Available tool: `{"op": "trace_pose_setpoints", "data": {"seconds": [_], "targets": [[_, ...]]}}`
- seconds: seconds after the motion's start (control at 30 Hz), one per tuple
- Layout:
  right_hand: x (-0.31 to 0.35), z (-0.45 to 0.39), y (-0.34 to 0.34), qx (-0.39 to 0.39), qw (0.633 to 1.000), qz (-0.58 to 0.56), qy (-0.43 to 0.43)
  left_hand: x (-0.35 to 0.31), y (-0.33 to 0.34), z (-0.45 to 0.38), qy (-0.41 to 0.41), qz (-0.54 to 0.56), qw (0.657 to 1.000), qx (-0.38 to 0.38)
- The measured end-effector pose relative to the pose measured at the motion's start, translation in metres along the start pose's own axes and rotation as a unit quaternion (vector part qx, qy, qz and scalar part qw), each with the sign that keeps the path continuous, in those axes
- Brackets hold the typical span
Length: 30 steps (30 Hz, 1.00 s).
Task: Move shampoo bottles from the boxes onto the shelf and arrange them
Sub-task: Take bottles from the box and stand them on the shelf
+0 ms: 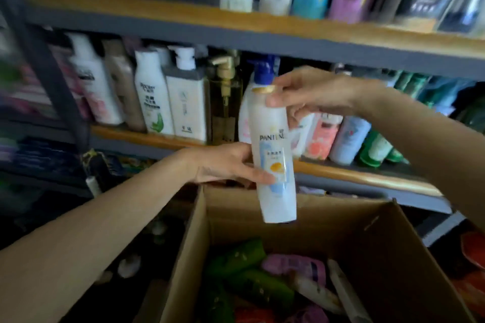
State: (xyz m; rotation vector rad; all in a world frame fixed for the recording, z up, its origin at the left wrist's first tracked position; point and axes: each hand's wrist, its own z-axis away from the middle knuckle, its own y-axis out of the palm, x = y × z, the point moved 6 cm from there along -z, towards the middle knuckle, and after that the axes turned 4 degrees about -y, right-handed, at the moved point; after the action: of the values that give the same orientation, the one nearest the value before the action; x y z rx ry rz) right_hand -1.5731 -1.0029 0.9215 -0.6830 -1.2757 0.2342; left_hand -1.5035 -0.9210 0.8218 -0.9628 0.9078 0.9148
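A: What are the hands doing?

B: The person is holding a white Pantene bottle (274, 149) upright with both hands. The left hand (225, 164) is gripping its lower body, the thumb lying over the label. The right hand (312, 92) is pinching it near the gold band at the neck, under the blue pump.

A: Where is the bottle sitting?

B: It is hanging in the air between the two hands, above the open cardboard box (341, 233) and in front of the middle shelf (354, 176).

A: What is lying below the hands?

B: Green and purple bottles (252, 278) are lying in the box.

A: And behind the hands?

B: Other bottles are standing in a row on that shelf, among them a yellow pump bottle (225, 105) just beyond the left hand.
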Motion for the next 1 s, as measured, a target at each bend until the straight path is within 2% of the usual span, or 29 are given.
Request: {"op": "trace_pose_setpoints", "data": {"seconds": [0.03, 0.1, 0.17, 0.23, 0.33, 0.43, 0.5, 0.6, 0.7, 0.87, 1.0], "targets": [[0.015, -0.003, 0.0, 0.012, 0.999, -0.033, -0.025, -0.018, -0.017, 0.014, 0.021, 0.007, 0.999, -0.023], [0.047, -0.01, 0.003, 0.015, 0.998, -0.024, -0.063, -0.054, -0.052, 0.044, 0.065, -0.011, 0.995, -0.08], [0.081, -0.021, 0.001, -0.035, 0.992, -0.004, -0.123, -0.086, -0.086, 0.071, 0.099, -0.044, 0.984, -0.143], [0.119, -0.034, -0.011, -0.123, 0.975, 0.007, -0.184, -0.112, -0.119, 0.093, 0.132, -0.062, 0.965, -0.219], [0.168, -0.055, -0.036, -0.251, 0.929, 0.05, -0.268, -0.149, -0.167, 0.115, 0.196, -0.057, 0.911, -0.358], [0.189, -0.081, -0.053, -0.34, 0.882, 0.135, -0.297, -0.179, -0.204, 0.119, 0.21, -0.201, 0.829, -0.477], [0.187, -0.103, -0.061, -0.357, 0.874, 0.139, -0.299, -0.183, -0.225, 0.109, 0.197, -0.253, 0.799, -0.508], [0.172, -0.132, -0.07, -0.354, 0.891, 0.106, -0.265, -0.17, -0.252, 0.083, 0.176, -0.244, 0.813, -0.498], [0.162, -0.154, -0.08, -0.359, 0.905, 0.093, -0.208, -0.155, -0.271, 0.06, 0.154, -0.192, 0.848, -0.47], [0.151, -0.182, -0.095, -0.425, 0.896, 0.072, -0.107, -0.156, -0.288, 0.036, 0.12, -0.117, 0.879, -0.446], [0.129, -0.191, -0.097, -0.401, 0.912, 0.057, -0.058, -0.156, -0.285, 0.022, 0.08, -0.092, 0.907, -0.403]]}}
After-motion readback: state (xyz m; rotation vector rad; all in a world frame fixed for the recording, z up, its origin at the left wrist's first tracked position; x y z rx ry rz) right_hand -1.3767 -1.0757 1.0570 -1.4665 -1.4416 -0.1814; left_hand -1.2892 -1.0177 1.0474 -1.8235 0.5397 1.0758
